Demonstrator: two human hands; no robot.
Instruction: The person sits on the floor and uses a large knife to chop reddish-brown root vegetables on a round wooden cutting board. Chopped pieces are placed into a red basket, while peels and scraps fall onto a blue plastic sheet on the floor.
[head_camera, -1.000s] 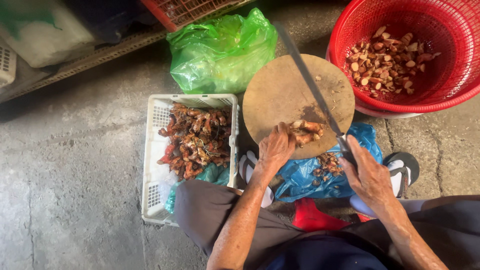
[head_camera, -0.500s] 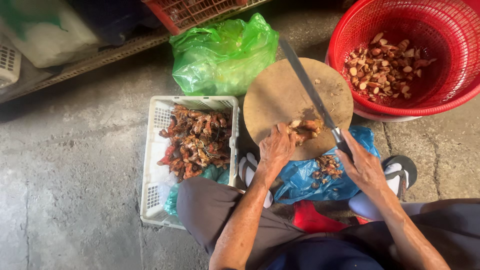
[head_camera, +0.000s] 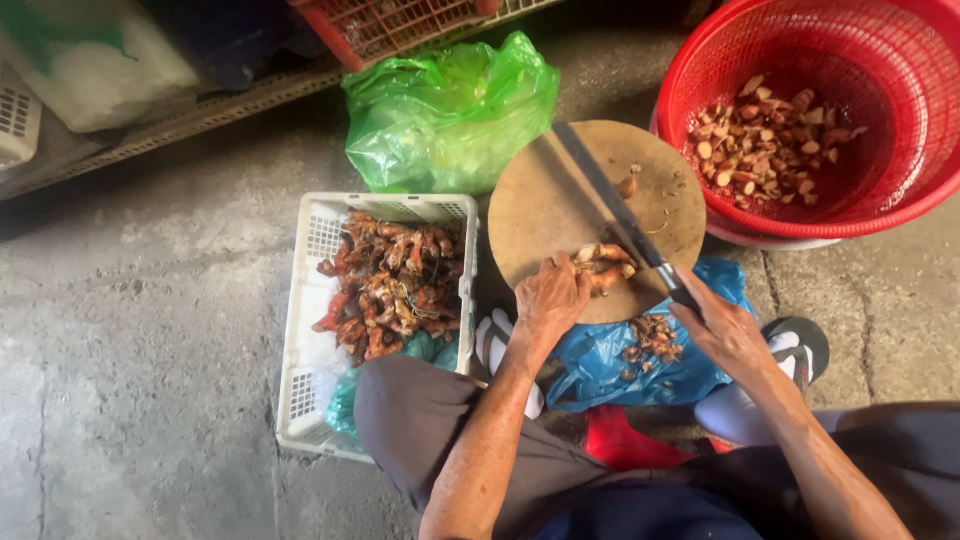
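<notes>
Currently left hand (head_camera: 548, 300) clamps reddish-brown root piece (head_camera: 603, 266) on round wooden chopping board (head_camera: 560, 205); right hand (head_camera: 722, 330) grips long steel knife (head_camera: 610, 210).

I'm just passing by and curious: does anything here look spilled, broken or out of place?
Nothing looks broken. A few loose bits lie scattered on the round wooden board, away from the roots that the left hand steadies. More scraps sit on the blue bag below the board. The right hand grips the knife.
</notes>
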